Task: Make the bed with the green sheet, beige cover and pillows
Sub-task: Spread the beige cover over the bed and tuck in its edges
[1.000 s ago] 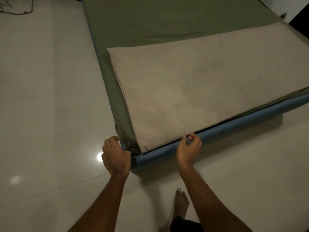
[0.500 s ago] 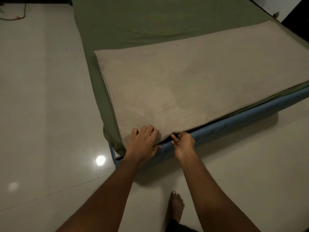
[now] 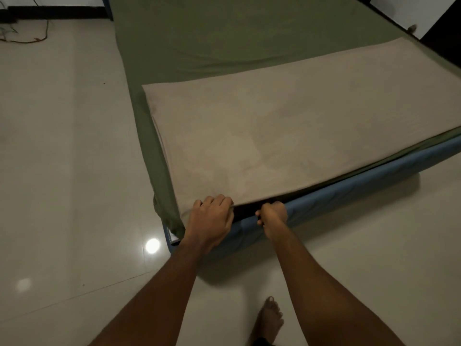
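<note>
Indoors, glossy pale floor [image 3: 62,146], low bed [image 3: 349,193], beige cover [image 3: 287,126] on top

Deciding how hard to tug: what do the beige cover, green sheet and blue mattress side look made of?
The beige cover looks like brushed, suede-like fabric: matte, mottled shading. The green sheet seems thin woven cloth, perhaps cotton: matte, fine wrinkles. The blue mattress side may be smooth synthetic fabric: slight sheen, creases.

The room was dim, with muted, greyish colours and soft, slightly grainy detail. An overhead lamp glared off the glossy floor [image 3: 62,146] as a bright spot [image 3: 152,245] at seven o'clock, with a fainter spot [image 3: 23,284] at eight o'clock. A soft shadow [image 3: 224,270] pooled below the bed [image 3: 349,191]. Wide-angle distortion bowed straight lines near the edges.
</note>
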